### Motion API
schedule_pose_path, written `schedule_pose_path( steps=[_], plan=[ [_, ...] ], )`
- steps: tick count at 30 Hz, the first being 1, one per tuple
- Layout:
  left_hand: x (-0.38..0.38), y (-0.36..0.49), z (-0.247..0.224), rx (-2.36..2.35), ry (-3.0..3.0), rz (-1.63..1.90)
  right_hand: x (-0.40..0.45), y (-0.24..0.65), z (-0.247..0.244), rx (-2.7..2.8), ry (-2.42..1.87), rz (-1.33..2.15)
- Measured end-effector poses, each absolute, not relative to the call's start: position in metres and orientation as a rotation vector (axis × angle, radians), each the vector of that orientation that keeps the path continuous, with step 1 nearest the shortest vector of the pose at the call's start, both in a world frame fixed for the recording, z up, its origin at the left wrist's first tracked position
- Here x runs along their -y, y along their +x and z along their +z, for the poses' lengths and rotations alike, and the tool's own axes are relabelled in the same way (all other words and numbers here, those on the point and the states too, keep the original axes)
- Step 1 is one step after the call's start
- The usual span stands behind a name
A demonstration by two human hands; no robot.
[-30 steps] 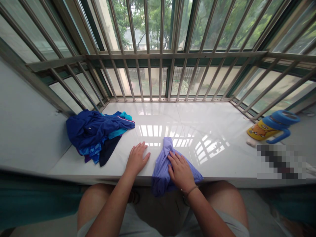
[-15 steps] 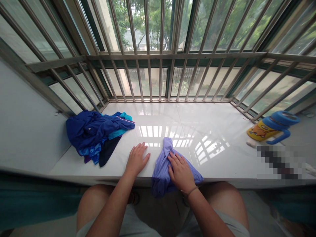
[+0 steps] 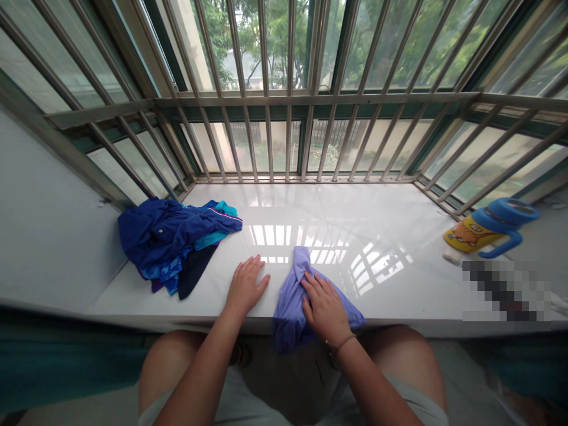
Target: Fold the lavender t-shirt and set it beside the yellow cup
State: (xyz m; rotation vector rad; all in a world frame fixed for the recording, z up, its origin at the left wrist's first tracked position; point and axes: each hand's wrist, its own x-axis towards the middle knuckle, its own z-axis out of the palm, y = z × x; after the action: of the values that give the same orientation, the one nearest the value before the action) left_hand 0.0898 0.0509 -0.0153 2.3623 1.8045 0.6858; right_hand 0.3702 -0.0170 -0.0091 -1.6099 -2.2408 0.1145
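A light purple cloth [image 3: 290, 313] lies crumpled at the front edge of the white sill, its lower part hanging over. What kind of garment it is, I cannot tell. My right hand [image 3: 326, 305] rests flat on its right half, fingers extended and pointing away from me. To the left of the cloth, apart from it, my left hand [image 3: 247, 287] lies palm down on the bare sill with its fingers stretched out. Farther left sits a heaped pile of blue, turquoise and dark clothes [image 3: 164, 236], touched by neither hand.
The glossy white sill [image 3: 381, 225] runs back to metal window bars [image 3: 268, 142]. At the right, a blue and yellow bottle [image 3: 477, 234] with a handle stands near the side bars. A pixelated patch hides something in front of it. My knees are below the front edge.
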Motion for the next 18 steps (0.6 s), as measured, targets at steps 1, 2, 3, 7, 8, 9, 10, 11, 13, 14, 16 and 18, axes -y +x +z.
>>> schedule_pose_path(
  steps=[1, 2, 3, 7, 8, 9, 10, 11, 13, 14, 16, 18],
  plan=[
    [-0.051, 0.09, -0.015, -1.8, 2.358, 0.692, 0.017, 0.37, -0.009, 2.24, -1.613, 0.114],
    [-0.051, 0.09, -0.016, -1.795, 2.353, 0.699, 0.017, 0.37, -0.009, 2.239, -1.614, 0.112],
    [-0.051, 0.09, -0.016, -1.791, 2.347, 0.706, 0.017, 0.37, -0.01, 2.239, -1.614, 0.11],
    [-0.052, 0.09, -0.019, -1.775, 2.331, 0.733, 0.017, 0.37, -0.01, 2.234, -1.607, 0.108],
    [-0.052, 0.089, -0.02, -1.77, 2.328, 0.745, 0.017, 0.37, -0.01, 2.232, -1.606, 0.106],
    [-0.053, 0.089, -0.02, -1.764, 2.325, 0.763, 0.017, 0.37, -0.01, 2.233, -1.604, 0.105],
    [-0.054, 0.088, -0.019, -1.759, 2.321, 0.79, 0.017, 0.37, -0.01, 2.236, -1.601, 0.104],
    [-0.054, 0.088, -0.017, -1.753, 2.314, 0.828, 0.017, 0.37, -0.01, 2.238, -1.597, 0.104],
    [-0.051, 0.089, -0.012, -1.719, 2.296, 0.908, 0.017, 0.37, -0.011, 2.23, -1.586, 0.107],
    [-0.047, 0.091, -0.009, -1.69, 2.283, 0.941, 0.016, 0.37, -0.011, 2.211, -1.585, 0.11],
    [-0.033, 0.101, -0.004, -1.598, 2.267, 0.963, 0.016, 0.371, -0.013, 2.144, -1.595, 0.116],
    [-0.012, 0.119, -0.002, -1.475, 2.3, 0.933, 0.015, 0.373, -0.015, 2.078, -1.601, 0.136]
  ],
)
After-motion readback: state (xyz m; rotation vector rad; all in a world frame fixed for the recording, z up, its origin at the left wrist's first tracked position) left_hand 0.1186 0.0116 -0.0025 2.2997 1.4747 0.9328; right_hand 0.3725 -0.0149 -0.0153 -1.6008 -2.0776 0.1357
